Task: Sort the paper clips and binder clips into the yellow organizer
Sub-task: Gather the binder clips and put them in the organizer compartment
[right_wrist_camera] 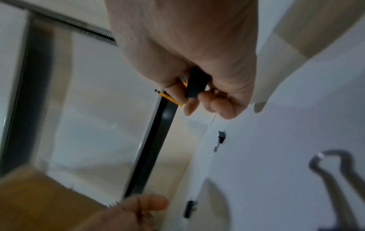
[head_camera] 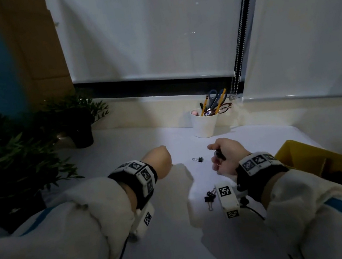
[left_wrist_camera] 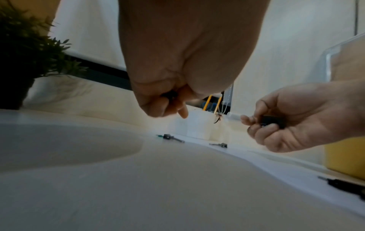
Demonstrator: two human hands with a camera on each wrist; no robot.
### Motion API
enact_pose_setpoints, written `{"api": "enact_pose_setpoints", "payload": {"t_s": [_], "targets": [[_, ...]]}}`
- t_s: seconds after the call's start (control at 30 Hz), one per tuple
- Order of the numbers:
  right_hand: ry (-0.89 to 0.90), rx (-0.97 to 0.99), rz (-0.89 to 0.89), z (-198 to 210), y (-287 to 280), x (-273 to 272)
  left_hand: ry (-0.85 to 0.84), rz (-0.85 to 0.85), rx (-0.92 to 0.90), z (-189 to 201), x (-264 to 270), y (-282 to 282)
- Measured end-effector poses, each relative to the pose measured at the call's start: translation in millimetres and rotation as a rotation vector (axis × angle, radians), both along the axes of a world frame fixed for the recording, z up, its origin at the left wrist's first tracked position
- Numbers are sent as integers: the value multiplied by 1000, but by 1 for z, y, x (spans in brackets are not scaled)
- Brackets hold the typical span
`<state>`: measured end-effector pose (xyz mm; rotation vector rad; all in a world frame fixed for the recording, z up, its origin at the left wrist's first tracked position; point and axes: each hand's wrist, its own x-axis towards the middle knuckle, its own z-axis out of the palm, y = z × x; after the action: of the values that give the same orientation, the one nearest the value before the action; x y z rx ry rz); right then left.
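My left hand [head_camera: 160, 161] hovers over the white table as a fist; in the left wrist view its curled fingers [left_wrist_camera: 156, 107] pinch a small black binder clip [left_wrist_camera: 170, 94]. To its right, my right hand [head_camera: 218, 157] grips a larger black binder clip [right_wrist_camera: 195, 84] in its curled fingers. One loose binder clip [head_camera: 198, 159] lies on the table between the hands. Two more binder clips [head_camera: 210, 198] lie nearer me, beside the right wrist camera. The yellow organizer [head_camera: 300, 153] stands at the right, just behind my right wrist.
A white cup [head_camera: 204, 123] with scissors and pencils stands at the back by the window sill. Potted plants [head_camera: 22, 154] crowd the left side. Another clip with something green [left_wrist_camera: 169, 137] lies ahead of my left hand. Roller blinds hang behind.
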<state>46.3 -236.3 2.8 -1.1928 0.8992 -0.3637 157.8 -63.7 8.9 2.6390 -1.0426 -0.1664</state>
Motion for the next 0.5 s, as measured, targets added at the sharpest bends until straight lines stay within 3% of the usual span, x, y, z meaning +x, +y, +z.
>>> {"api": "enact_pose_setpoints", "payload": {"t_s": [0.17,0.33,0.5], "targets": [[238,-458,197,-7,0,25,-62,-47,13,-4,19,-5],[466,-847,436,-12,3,35,-127,-66,198,-10,32,-14],[623,-922,517,-11,6,29,-133,4,248,-11,32,-17]]}}
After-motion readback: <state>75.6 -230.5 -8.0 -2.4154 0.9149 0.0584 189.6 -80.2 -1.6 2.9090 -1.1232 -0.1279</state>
